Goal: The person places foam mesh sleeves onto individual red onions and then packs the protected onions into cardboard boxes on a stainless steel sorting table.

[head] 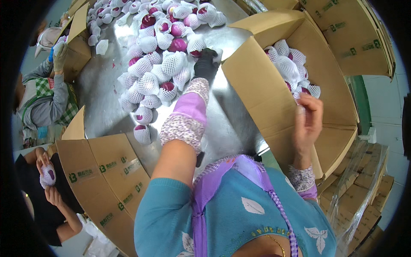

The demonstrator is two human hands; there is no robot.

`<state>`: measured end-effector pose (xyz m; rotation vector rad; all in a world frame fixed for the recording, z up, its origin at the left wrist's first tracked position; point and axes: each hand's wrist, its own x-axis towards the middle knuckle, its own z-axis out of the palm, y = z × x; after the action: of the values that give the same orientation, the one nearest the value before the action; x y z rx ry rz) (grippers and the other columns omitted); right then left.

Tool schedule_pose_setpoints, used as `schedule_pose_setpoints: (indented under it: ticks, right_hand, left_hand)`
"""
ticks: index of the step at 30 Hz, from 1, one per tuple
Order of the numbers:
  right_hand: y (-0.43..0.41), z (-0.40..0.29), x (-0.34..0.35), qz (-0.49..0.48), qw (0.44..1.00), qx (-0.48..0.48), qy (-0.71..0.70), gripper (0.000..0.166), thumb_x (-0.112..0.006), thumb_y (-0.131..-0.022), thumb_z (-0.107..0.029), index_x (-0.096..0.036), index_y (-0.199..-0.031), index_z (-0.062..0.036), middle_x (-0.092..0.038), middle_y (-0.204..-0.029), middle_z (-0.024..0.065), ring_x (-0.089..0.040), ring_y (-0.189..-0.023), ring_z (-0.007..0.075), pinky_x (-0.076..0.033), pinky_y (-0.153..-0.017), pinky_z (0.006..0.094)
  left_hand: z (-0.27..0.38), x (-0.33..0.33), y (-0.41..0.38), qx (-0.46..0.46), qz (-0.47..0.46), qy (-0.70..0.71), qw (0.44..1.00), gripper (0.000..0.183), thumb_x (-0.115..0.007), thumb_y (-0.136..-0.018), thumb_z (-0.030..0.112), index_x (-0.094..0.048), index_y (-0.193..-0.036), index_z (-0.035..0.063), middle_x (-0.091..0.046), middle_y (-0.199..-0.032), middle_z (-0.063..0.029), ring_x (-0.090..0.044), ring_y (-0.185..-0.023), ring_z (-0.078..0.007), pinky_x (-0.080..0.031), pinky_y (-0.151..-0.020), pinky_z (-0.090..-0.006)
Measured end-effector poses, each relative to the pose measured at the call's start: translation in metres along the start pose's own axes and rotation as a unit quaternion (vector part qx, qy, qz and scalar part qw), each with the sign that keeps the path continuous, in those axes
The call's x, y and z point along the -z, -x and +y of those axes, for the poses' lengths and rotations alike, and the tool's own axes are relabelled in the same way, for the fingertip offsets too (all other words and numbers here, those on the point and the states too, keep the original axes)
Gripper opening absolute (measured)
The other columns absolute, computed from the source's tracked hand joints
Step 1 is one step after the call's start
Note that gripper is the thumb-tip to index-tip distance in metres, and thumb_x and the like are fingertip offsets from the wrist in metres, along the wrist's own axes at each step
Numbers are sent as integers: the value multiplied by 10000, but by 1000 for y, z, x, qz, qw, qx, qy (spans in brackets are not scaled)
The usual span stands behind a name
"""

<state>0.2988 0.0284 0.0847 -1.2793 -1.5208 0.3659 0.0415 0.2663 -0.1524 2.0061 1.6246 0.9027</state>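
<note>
My left hand (205,66), in a black glove, reaches to the right edge of a heap of purple-red fruit (177,45) on a metal table (231,106). Its fingers curl on a pale, blurred thing in white foam netting (218,55); whether fruit is inside is hidden. Most of the fruit wears white foam net sleeves (148,83). My bare right hand (309,123) is over the near side of an open cardboard box (327,96), blurred, fingers bent and apart from the thumb, with nothing visible between them. Netted fruit (297,56) lies inside that box, just past my fingertips.
A flattened or folded-out carton (106,173) stands at the table's left edge. Two people work on the left, one holding a netted fruit (48,176), another at a carton (77,51). Wrapped stacked cartons (356,192) stand right; folded cardboard (350,35) rises behind my box.
</note>
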Motion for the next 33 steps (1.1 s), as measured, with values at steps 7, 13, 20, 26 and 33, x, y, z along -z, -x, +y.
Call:
schedule_pose_setpoints:
  ticks: [7,13,20,26,33]
  right_hand:
    - [38,36,-110,-192,968,-102,-126,458,-709,-861,-103,-529,-1268,4,-540,-1202,163,-569,-1128,286,-549,-879,376]
    - [56,116,-186,-306,947,-88,34,711,-755,-863,-212,-395,-1448,-28,-469,-1291,164,-531,-1184,271,-500,-928,327]
    - [66,125,-191,-236,791,-460,-327,400,-576,-1019,-302,-558,-1316,-34,-647,-1151,45,-581,-1093,120,-460,-942,291]
    - [55,76,-169,-226,642,-539,-497,477,-652,-971,-346,-522,-1294,-19,-604,-1220,81,-592,-1133,182,-499,-956,356]
    - [54,57,-157,-230,904,-238,-271,546,-777,-862,-334,-505,-1245,-56,-575,-1161,72,-560,-1085,152,-473,-921,300]
  left_hand:
    - [-9,47,95,214,-46,539,813,327,-680,-890,77,-537,-1184,68,-588,-1085,-47,-599,-846,-134,-527,-650,-268]
    - [14,42,180,257,-34,499,827,209,-630,-948,131,-591,-1140,60,-600,-1006,-8,-552,-812,-86,-474,-682,-236]
    - [31,34,209,258,64,559,786,210,-587,-967,121,-658,-1133,14,-645,-972,-2,-564,-883,-84,-456,-805,-240]
    - [69,70,210,196,77,530,821,220,-583,-966,80,-630,-1169,7,-640,-1063,-26,-587,-955,-100,-478,-808,-251]
    - [102,88,203,162,72,404,898,310,-664,-955,164,-564,-1197,-2,-625,-1098,-69,-586,-1010,-138,-505,-871,-294]
